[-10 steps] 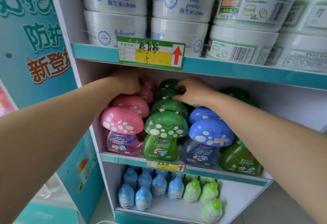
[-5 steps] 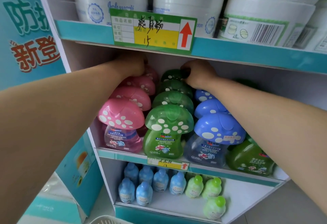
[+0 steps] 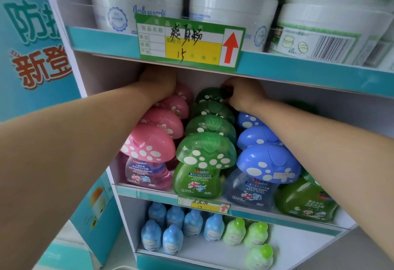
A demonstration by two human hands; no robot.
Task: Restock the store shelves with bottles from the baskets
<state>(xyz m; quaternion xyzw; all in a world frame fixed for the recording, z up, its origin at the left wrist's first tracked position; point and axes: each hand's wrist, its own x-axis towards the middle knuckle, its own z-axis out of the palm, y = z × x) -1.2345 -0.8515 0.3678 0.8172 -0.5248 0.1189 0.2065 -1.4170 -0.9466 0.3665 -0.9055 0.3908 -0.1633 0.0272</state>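
left hand (image 3: 158, 84): reaches deep into the middle shelf (image 3: 149, 193), on top of the rear pink bottle (image 3: 184, 92); fingers hidden, grip cannot be told
right hand (image 3: 245, 97): at 3 o'clock of the left hand, apart from it; fingers curled tight on the cap edge of the rear green bottle (image 3: 210, 95), holding it
rear green bottle: upright, back of the green row, just under the upper shelf board
pink row (image 3: 149, 148): mushroom-cap bottles in a file front to back, at 9 o'clock of the green row
green row (image 3: 205, 154): centre file, caps touching
blue row (image 3: 268, 163): at 3 o'clock of the green row, partly under the right forearm
tilted green bottle (image 3: 304, 201): leans at 4 o'clock of the blue row, at the shelf front
tag (image 3: 189, 41): green-yellow, red arrow, at 12 o'clock above both hands
tubs (image 3: 136, 7): white, stacked on the top shelf
small bottles (image 3: 172, 237): blue and light green, bottom shelf, 6 o'clock
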